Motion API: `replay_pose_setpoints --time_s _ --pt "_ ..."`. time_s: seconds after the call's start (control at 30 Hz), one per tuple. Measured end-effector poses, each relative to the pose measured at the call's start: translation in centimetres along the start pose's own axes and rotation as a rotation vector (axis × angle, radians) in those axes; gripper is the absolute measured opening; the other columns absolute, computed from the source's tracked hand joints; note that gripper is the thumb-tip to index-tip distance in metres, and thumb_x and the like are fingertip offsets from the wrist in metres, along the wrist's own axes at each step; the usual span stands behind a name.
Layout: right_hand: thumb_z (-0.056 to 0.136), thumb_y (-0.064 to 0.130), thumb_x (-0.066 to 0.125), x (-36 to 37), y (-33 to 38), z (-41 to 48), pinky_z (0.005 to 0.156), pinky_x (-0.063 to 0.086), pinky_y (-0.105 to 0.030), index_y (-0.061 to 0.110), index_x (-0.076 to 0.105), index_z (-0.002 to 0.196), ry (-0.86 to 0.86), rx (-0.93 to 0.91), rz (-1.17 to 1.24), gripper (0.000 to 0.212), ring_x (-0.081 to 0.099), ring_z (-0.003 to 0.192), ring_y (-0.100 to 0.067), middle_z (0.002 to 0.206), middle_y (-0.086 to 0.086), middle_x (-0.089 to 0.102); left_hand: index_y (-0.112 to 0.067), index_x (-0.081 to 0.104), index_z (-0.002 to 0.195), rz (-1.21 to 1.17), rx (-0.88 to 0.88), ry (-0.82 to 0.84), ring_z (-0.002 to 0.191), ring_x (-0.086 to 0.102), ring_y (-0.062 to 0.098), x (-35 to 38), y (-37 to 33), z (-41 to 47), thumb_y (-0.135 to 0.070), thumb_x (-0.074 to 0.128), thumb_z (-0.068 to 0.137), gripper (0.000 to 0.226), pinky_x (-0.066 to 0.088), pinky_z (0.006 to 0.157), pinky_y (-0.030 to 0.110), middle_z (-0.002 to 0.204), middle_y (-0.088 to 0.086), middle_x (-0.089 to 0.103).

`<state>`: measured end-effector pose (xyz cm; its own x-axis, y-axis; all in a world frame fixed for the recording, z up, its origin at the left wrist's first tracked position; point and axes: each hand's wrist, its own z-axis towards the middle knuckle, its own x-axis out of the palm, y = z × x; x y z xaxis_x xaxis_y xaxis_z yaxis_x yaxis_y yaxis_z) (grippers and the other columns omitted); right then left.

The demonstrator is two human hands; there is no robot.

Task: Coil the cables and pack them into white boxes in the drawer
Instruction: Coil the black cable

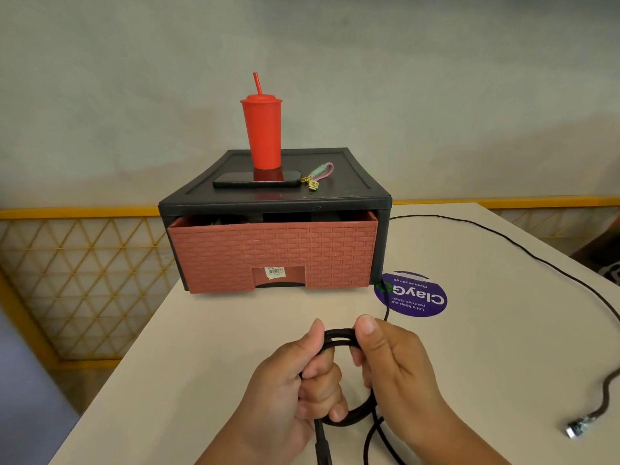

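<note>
Bare desk (235, 330) lies open toward 12 o'clock up to the drawer (271, 253); loose cable (604, 394) crosses from 2 to 4 o'clock.

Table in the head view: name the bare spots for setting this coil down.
Bare table lies between the drawer, the left hand and the right hand, and left of them to the table edge. The right side is crowded: the purple sticker lies there and the cable trails across it. The unit top holds cup, phone and keyring.

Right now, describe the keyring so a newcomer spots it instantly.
Start at the black drawer unit on the table. On its top, right of the black phone and red tumbler, lies the keyring. It alone is a pink-and-green strap with a yellow clip.
</note>
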<state>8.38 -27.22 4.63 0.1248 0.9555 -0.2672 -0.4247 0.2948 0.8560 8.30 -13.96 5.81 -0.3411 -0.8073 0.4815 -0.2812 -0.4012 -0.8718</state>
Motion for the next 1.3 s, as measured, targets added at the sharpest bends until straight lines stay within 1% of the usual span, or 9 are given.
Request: replay_pose_setpoints --time_s 0.13,0.4,0.5,0.67,0.87,1.0,1.07,1.2,1.3 --pt "0.082 0.068 0.029 -0.1 -0.6 0.4 0.05 0.033 -0.031 0.019 0.046 0.071 0.026 -0.032 -0.023 0.053 0.038 0.052 -0.005 0.056 0.003 0.043 -0.017 0.034 0.042 -0.178 0.067 -0.109 0.029 0.016 0.006 -0.5 -1.1 -0.1 -0.041 0.057 0.079 0.05 0.035 0.039 0.025 0.038 -0.007 0.017" --pt "0.088 0.064 0.015 -0.2 -1.4 0.6 0.051 0.032 -0.02 0.033 0.043 0.075 -0.04 -0.105 -0.393 0.044 0.046 0.059 -0.012 0.061 0.002 0.05 -0.015 0.042 0.048 -0.519 0.097 0.011 0.04 0.008 0.012 -2.4 -0.8 0.6 -0.043 0.058 0.083 0.047 0.039 0.04 0.024 0.046 -0.006 0.012" --pt "0.095 0.047 0.02 0.1 -1.3 0.4 0.06 0.039 -0.029 0.031 0.048 0.09 0.046 -0.135 -0.538 0.033 0.051 0.065 -0.016 0.071 0.006 0.056 -0.006 0.061 0.087 -0.646 0.122 0.378 0.054 0.028 0.014 -4.2 -0.2 1.5 -0.041 0.031 0.099 0.047 0.044 0.074 0.029 0.06 0.0 0.031" --pt "0.101 0.032 0.025 0.6 -0.5 0.2 0.075 0.04 -0.031 0.028 0.03 0.136 0.335 0.018 -0.836 0.036 0.057 0.098 -0.024 0.109 -0.002 0.062 -0.002 0.03 0.143 -0.498 0.304 0.273 0.07 0.034 0.014 -5.8 -0.2 1.0 -0.036 0.009 0.102 0.057 0.03 0.092 0.027 0.077 0.003 0.037" --pt "0.099 0.019 0.034 2.5 -1.0 -0.4 0.074 0.041 -0.035 0.021 0.018 0.142 0.574 0.073 -0.957 0.047 0.056 0.099 -0.031 0.11 -0.009 0.058 0.004 -0.005 0.139 -0.483 0.401 0.194 0.09 0.051 0.026 -7.3 -1.1 1.0 -0.031 0.004 0.104 0.05 0.026 0.101 0.035 0.097 0.015 0.053" --pt "0.094 0.01 0.04 2.9 -0.9 -0.9 0.067 0.035 -0.033 0.027 0.008 0.145 0.628 0.03 -0.992 0.063 0.054 0.087 -0.033 0.1 -0.011 0.052 -0.005 0.032 0.141 -0.224 0.499 0.054 0.058 0.049 0.013 -4.9 -0.9 1.2 -0.025 0.046 0.091 0.056 0.051 0.075 0.028 0.068 0.002 0.049" --pt "0.093 0.006 0.039 3.0 -0.8 -1.0 0.066 0.036 -0.034 0.029 0.005 0.146 0.67 0.039 -0.979 0.067 0.055 0.086 -0.034 0.098 -0.013 0.051 -0.006 0.044 0.133 -0.387 0.435 0.231 0.048 0.042 0.009 -4.8 -0.4 1.0 -0.03 0.061 0.076 0.064 0.052 0.063 0.024 0.059 -0.004 0.043" --pt "0.089 -0.002 0.036 2.1 -0.3 -0.3 0.073 0.04 -0.038 0.029 0.001 0.148 0.723 0.12 -0.98 0.075 0.054 0.092 -0.033 0.1 -0.015 0.052 0.002 0.005 0.147 -0.435 0.418 0.19 0.074 0.051 0.019 -5.6 -0.9 1.2 -0.029 0.015 0.105 0.053 0.038 0.092 0.032 0.082 0.008 0.053" --pt "0.087 -0.003 0.034 0.8 -0.5 0.5 0.085 0.044 -0.038 0.032 -0.001 0.148 0.618 0.213 -0.962 0.078 0.054 0.107 -0.03 0.117 -0.011 0.055 -0.006 -0.004 0.142 -0.439 0.432 0.31 0.072 0.037 0.017 -6.9 -1.1 1.3 -0.033 0.005 0.103 0.049 0.029 0.093 0.029 0.079 0.005 0.041"
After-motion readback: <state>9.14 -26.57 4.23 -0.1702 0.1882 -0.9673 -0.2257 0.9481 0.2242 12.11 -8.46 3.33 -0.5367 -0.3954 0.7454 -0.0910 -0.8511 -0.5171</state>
